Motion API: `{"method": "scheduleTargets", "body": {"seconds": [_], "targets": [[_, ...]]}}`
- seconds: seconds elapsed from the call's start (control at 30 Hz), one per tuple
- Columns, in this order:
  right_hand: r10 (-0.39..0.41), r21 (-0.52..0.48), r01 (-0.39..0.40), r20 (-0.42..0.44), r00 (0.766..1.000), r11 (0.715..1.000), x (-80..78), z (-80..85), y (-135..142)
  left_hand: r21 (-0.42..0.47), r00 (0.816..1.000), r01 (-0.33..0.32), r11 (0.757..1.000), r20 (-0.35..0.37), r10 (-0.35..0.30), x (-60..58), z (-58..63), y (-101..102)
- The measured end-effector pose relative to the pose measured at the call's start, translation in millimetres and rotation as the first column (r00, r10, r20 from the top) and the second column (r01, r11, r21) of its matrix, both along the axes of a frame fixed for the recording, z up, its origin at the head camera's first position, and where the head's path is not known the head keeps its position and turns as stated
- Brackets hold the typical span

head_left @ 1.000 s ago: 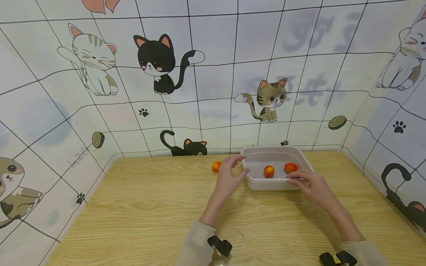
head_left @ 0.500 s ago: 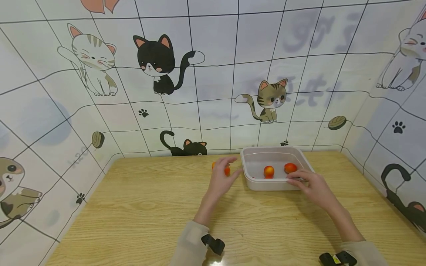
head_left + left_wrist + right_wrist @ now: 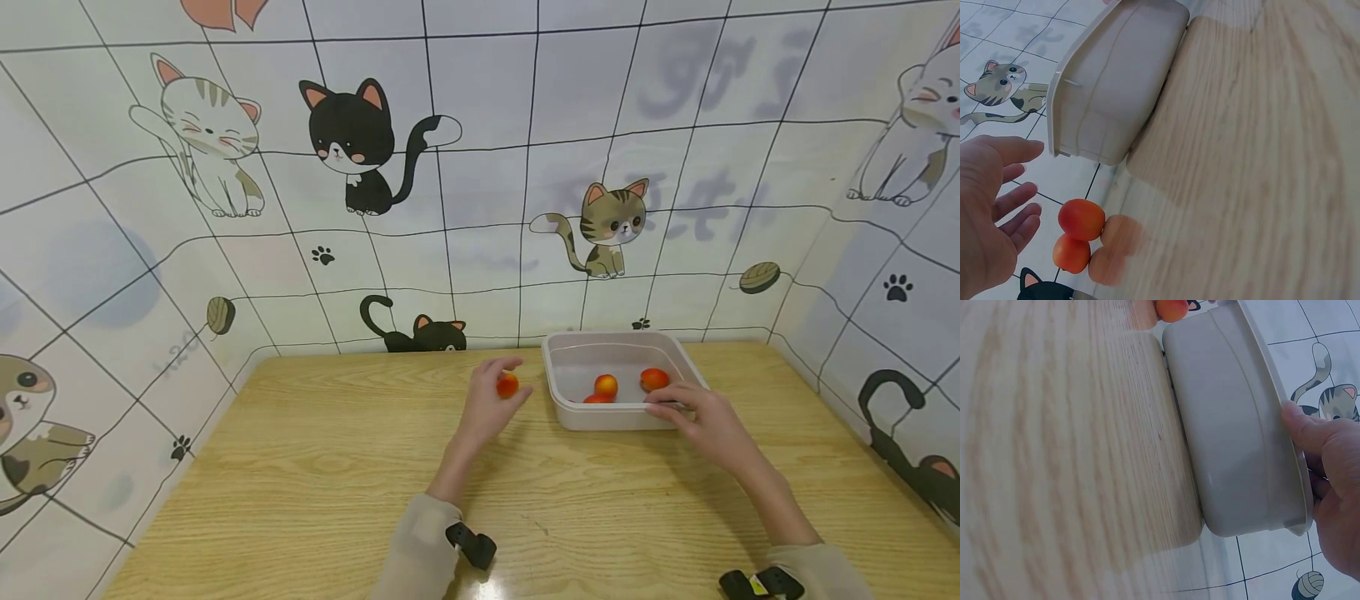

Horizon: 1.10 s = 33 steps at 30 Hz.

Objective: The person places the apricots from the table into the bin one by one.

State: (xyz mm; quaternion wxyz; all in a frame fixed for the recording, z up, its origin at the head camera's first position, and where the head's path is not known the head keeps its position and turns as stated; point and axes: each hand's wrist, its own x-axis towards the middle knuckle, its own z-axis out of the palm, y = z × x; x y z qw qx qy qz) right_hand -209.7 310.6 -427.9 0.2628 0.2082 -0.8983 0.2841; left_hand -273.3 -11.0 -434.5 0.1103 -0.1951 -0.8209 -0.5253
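My left hand is left of the pale plastic box, fingers loosely spread around a small orange-red fruit. In the left wrist view two such touching fruits, a nearer one and another, sit on the table just off my fingertips, with a gap between. From the head view my hand hides the second. My right hand pinches the box's front rim near its right corner, thumb outside, fingers inside. Within the box lie an orange fruit, a red fruit and a third fruit, partly hidden by the front wall.
The wooden table ends at the back against a wall covering printed with cats and grid lines. The box stands by the table's back edge, right of centre. A black wrist camera is strapped to my left sleeve.
My left hand has moved left from the box's side to the loose fruits. A fruit behind the box's front wall has shifted slightly left. My right hand has stayed on the rim.
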Motion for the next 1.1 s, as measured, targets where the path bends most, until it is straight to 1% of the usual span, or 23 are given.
{"method": "scheduleTargets", "body": {"seconds": [0.27,0.5,0.6,0.73,0.93,1.1], "targets": [[0.006,-0.004,-0.006,0.001,1.000,1.000,0.3,0.6,0.2,-0.058,0.999,-0.030,0.998,0.007,0.031,-6.5,-5.2,-2.0],[0.003,-0.006,-0.003,0.012,1.000,1.000,0.8,1.5,-0.4,-0.115,0.996,-0.049,0.992,0.068,0.057,-11.1,-11.3,-4.3],[-0.001,-0.005,0.001,0.014,1.000,1.000,0.9,1.7,-0.4,-0.133,0.995,-0.045,0.990,0.082,0.057,-11.6,-12.4,-5.3],[-0.006,0.000,0.006,0.005,1.000,1.000,0.5,1.9,-0.8,-0.160,0.995,-0.044,0.986,0.080,0.057,-11.5,-12.4,-6.8],[-0.005,-0.003,0.005,-0.002,1.000,1.000,-0.1,1.0,-0.4,-0.203,0.994,-0.066,0.977,0.076,0.083,-10.7,-12.4,-7.0],[0.001,-0.001,-0.001,-0.014,1.000,1.000,-0.7,0.6,0.0,-0.230,0.991,-0.066,0.971,0.102,0.092,-8.5,-12.6,-6.6]]}}
